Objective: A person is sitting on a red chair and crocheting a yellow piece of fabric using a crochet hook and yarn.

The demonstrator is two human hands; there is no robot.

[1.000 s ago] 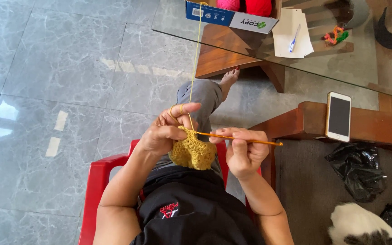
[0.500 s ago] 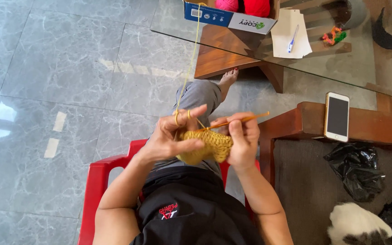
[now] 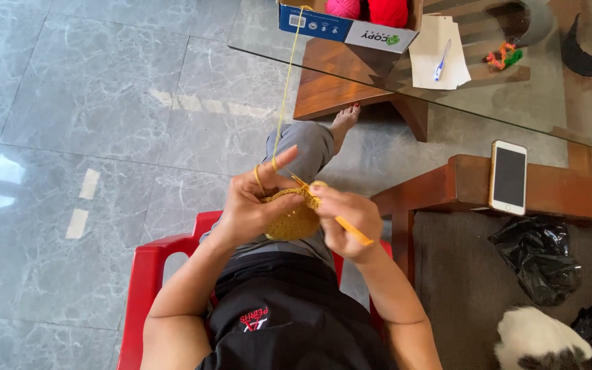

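Observation:
My left hand [image 3: 251, 205] grips a round mustard-yellow crochet piece [image 3: 292, 219] over my lap, with the yellow yarn strand [image 3: 284, 96] looped over its index finger. That strand runs up to a cardboard box [image 3: 347, 24] on the glass table. My right hand [image 3: 347, 219] holds an orange crochet hook [image 3: 351, 229], whose tip is poked into the piece's upper edge. The two hands are close together and both touch the work.
I sit on a red plastic chair [image 3: 152, 274] on grey marble tiles. The glass table [image 3: 515, 96] carries paper, a pen and pink and red yarn balls. A white phone [image 3: 508, 177] lies on a wooden armrest; black bags [image 3: 536, 257] and a white furry animal [image 3: 539, 342] are at right.
The hook swung from pointing right and level to angling down to the right. My right hand moved left against the piece, which turned in my left hand.

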